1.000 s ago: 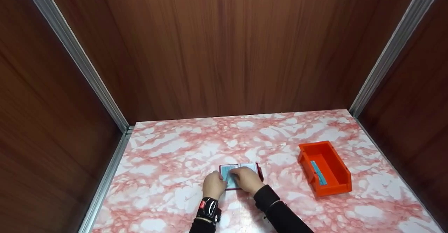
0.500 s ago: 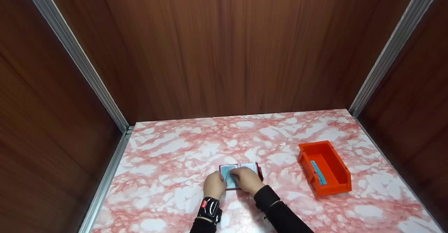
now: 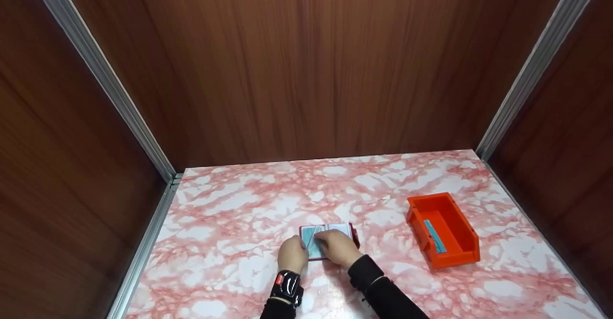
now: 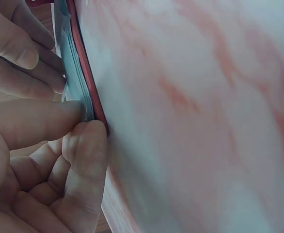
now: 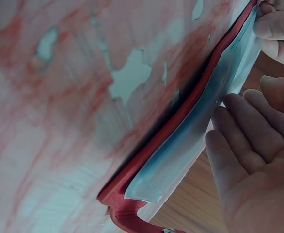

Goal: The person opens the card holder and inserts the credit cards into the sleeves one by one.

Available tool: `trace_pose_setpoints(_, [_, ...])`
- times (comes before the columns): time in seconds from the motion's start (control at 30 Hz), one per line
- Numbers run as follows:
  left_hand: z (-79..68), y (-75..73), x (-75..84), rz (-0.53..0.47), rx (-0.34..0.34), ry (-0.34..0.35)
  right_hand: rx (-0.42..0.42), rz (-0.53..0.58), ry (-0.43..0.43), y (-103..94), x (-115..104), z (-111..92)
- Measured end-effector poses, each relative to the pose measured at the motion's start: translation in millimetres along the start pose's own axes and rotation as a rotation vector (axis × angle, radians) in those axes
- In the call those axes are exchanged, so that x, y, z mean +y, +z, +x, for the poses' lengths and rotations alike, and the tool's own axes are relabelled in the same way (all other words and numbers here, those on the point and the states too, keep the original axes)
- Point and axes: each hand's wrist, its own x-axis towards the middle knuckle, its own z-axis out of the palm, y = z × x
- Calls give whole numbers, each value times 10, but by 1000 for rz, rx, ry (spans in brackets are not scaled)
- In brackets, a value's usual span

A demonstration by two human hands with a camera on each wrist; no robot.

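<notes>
A red card holder [image 3: 339,226] lies spread on the table, with clear plastic sleeves inside. Its left side shows a blue-green card [image 3: 309,235] under clear plastic. My left hand [image 3: 292,254] pinches the near left corner of the sleeves and cover between thumb and index finger, as the left wrist view shows. Across the sleeves reaches my right hand [image 3: 340,247], its fingertips touching the plastic. In the right wrist view the right fingers [image 5: 224,141] are fairly straight, with the thumb apart from them. A red strap [image 5: 127,216] sticks out from the holder's right end.
To the right stands an orange bin [image 3: 457,261] with a blue-green card [image 3: 435,236] leaning inside it. The table [image 3: 230,213] has a red and white marbled top. Brown wood-grain panels [image 3: 306,70] enclose it at the back and sides.
</notes>
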Motion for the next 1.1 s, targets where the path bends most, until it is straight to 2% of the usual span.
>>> trace_pose_setpoints(0.47, [-3,23,0,-10,10,1,11,-3,27,-140,8,-24])
trace_pose_setpoints(0.87, [-15,30,-12,-9,9,-14,78,-25,51,-404,133,-62])
trace_pose_setpoints(1.1, [-14,25,-9,-15,11,-10,139,-72,24,-582,257,-139])
